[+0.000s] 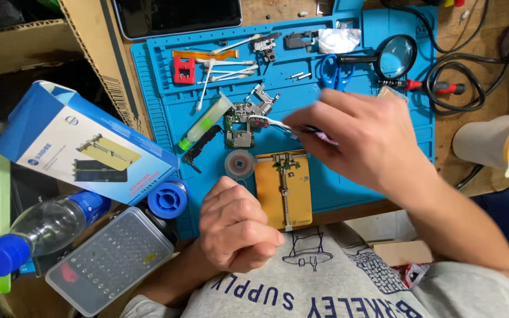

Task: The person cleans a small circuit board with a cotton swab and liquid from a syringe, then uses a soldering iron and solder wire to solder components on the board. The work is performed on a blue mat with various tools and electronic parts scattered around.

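My right hand [360,138] hovers over the blue work mat [354,194], fingers pinched on a cotton swab [275,123] whose tip touches the green circuit board [238,126]. A metal bracket [261,101] lies on the board's upper right. Below the board sits a yellow board holder [284,188] with a small part clamped at its top. My left hand [237,227] rests in a loose fist at the mat's near edge, beside the holder, holding nothing visible.
Cotton swabs [225,73], a syringe with green liquid [206,122], blue scissors [332,70], a magnifying glass [393,57] and a solder wick spool [240,164] lie on the mat. At left stand a blue box [78,144], a bottle [42,229] and a bit case [110,259].
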